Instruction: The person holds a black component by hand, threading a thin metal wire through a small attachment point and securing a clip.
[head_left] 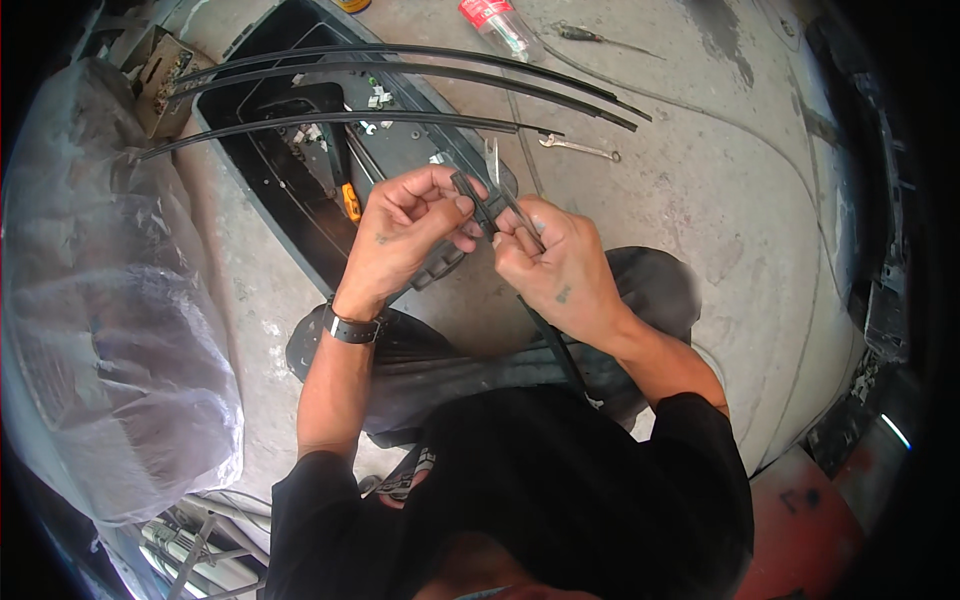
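Observation:
A narrow black trim strip slants from between my hands down across my lap. Its upper end is pinched between the thumb and fingers of my left hand. Closed around a slim metal tool with a forked tip, my right hand sits right beside the strip. The tool's tip points away from me, past the strip's end. My fingers partly cover the tool's lower part, so its exact kind is unclear.
Beyond my hands, a dark plastic tub holds small clips and an orange-and-black tool. Several black strips lie across it. A combination wrench, screwdriver and plastic bottle lie on the concrete. A plastic-wrapped bulky object stands left.

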